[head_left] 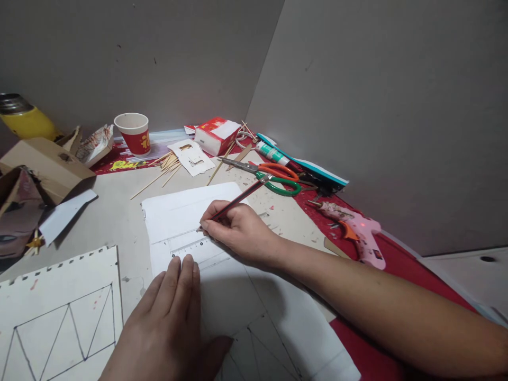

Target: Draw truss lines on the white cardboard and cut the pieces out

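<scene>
My right hand [238,230] is closed round a dark pencil with red stripes [242,197]. Its tip meets the white paper [186,203] just above the edge of a clear ruler [190,247]. The left hand [170,312] lies flat, fingers stretched out, with its fingertips at the ruler's lower edge. Faint straight pencil lines run across the sheet, and a figure of triangles is drawn on its lower part. Part of the ruler is hidden beneath my right hand. At the lower left lies another sheet [59,296] with a torn edge and a drawn row of triangles.
Scissors [278,177] with orange and green handles lie beyond my right hand. A pink glue gun [357,230] with a lit red light rests at right. Behind are a paper cup [135,135], wooden sticks [169,166] and a tissue pack [217,136]. Cardboard pieces [47,164] crowd the left.
</scene>
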Tool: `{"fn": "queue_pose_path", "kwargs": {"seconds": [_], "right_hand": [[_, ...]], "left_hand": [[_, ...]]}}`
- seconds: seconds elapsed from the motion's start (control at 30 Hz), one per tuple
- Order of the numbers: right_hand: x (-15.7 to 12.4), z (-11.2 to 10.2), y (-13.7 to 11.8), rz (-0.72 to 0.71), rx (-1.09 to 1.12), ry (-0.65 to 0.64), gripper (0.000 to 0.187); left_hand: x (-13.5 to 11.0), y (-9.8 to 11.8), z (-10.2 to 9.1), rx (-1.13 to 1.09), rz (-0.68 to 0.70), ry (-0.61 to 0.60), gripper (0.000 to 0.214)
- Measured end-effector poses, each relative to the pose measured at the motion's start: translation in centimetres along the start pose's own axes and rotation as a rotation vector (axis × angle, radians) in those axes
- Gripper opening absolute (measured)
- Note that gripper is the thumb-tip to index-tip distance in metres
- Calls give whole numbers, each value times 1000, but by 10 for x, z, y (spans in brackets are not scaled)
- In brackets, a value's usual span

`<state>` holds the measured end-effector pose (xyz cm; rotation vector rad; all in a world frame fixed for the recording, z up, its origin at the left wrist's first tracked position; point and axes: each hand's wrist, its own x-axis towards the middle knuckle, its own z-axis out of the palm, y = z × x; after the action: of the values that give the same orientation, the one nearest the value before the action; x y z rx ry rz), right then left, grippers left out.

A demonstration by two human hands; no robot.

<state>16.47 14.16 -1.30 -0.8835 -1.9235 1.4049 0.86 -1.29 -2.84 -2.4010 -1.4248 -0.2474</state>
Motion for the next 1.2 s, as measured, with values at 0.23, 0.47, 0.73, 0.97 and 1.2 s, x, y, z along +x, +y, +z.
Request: {"fn": "queue_pose_path", "kwargs": {"seconds": [0.23, 0.47, 0.73, 0.97, 1.2], "right_hand": [[-1, 1, 3, 22, 52, 17, 7], [-2, -4, -2, 43, 289, 128, 11], [-2, -16, -4, -119, 152, 171, 19], [-5, -17, -6, -137, -76, 217, 15], [-4, -16, -4, -141, -178, 243, 15]], "left_hand": [[0, -1, 1, 14, 8, -9, 75], [5, -1, -3, -1, 14, 2, 76], [15, -4, -9, -33, -60, 13, 90], [10, -6, -8, -77, -88, -8, 87], [11, -7, -8, -66, -68, -27, 93]]}}
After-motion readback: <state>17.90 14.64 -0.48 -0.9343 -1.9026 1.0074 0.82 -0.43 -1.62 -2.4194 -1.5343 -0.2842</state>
